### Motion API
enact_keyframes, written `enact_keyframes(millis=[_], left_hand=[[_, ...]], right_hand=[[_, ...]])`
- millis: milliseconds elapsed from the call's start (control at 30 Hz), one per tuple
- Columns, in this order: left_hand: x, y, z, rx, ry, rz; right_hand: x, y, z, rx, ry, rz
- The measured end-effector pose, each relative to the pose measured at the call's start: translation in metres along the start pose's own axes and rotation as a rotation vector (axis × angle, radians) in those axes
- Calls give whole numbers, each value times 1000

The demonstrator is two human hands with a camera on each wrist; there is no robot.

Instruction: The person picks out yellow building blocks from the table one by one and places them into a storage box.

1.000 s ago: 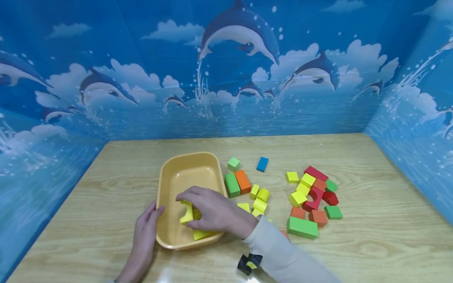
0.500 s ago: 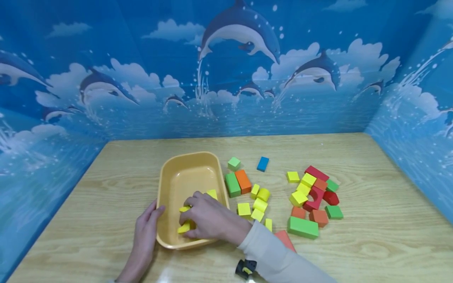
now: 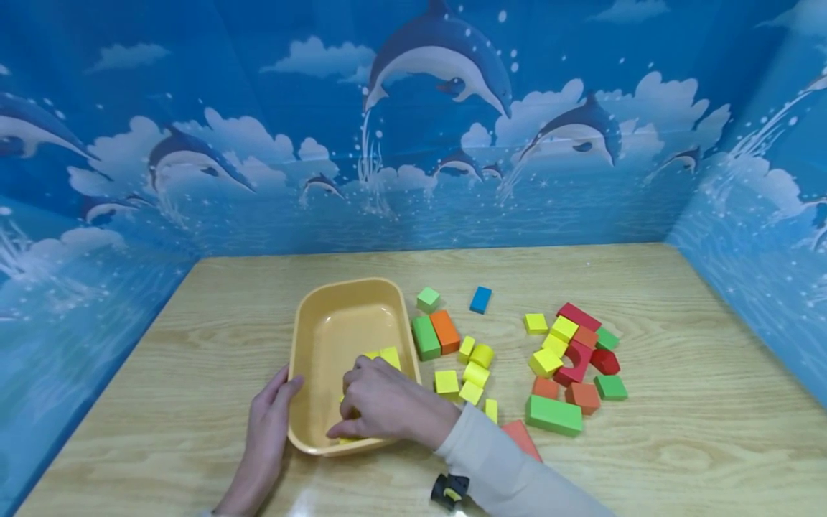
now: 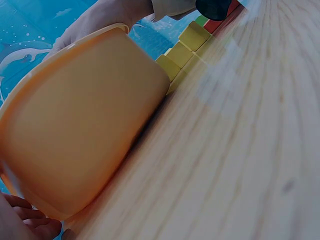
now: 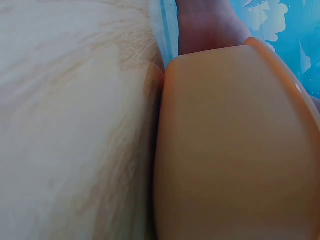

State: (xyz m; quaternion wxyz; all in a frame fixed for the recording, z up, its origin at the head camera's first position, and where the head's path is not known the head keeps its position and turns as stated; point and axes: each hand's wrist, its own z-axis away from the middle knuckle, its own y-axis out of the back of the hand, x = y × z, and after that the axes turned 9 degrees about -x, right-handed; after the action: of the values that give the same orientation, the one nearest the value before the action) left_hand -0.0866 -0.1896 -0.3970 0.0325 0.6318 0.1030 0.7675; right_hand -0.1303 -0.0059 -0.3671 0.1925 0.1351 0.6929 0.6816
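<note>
Bending over yellow blocks (image 3: pixel 390 356) inside the tub (image 3: pixel 336 323), the right hand (image 3: pixel 384 402) covers most of them along the tub's right and near sides; I cannot tell whether its grip pinches one. The left hand (image 3: pixel 266 420) holds the tub's left wall, its grip pinching that side with the thumb at the rim and the fingers outside. Just beside the tub's right wall lie a green block (image 3: pixel 426 337) and an orange block (image 3: pixel 445 332), side by side. A blue block (image 3: pixel 480 299) sits to the right of the tub's far end. A mixed group of coloured blocks (image 3: pixel 585 339) lies on the worktop (image 3: pixel 678 323), well apart to the tub's right.
</note>
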Motion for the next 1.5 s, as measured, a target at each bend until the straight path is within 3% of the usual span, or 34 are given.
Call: enact_keyframes(millis=[367,733,900,1033,1167,1333,1500], left_hand=[[0,-2,-1,2,-10,11],[-2,-5,0,-6,-8,9],[-2,-1,0,2,9,-19],[-1,1,0,-10,12,-11],[-1,1,0,-15,24,-16],[-1,0,0,-4,14,6],[-1,-1,0,-6,7,25]], right_hand=[[1,-1,0,16,8,42],[2,-3,4,32,-20,18],[7,5,10,118,-15,-62],[25,22,36,261,-53,-152],[55,33,81,330,-210,-214],[95,32,137,287,-482,-180],[121,24,175,256,-691,-127]])
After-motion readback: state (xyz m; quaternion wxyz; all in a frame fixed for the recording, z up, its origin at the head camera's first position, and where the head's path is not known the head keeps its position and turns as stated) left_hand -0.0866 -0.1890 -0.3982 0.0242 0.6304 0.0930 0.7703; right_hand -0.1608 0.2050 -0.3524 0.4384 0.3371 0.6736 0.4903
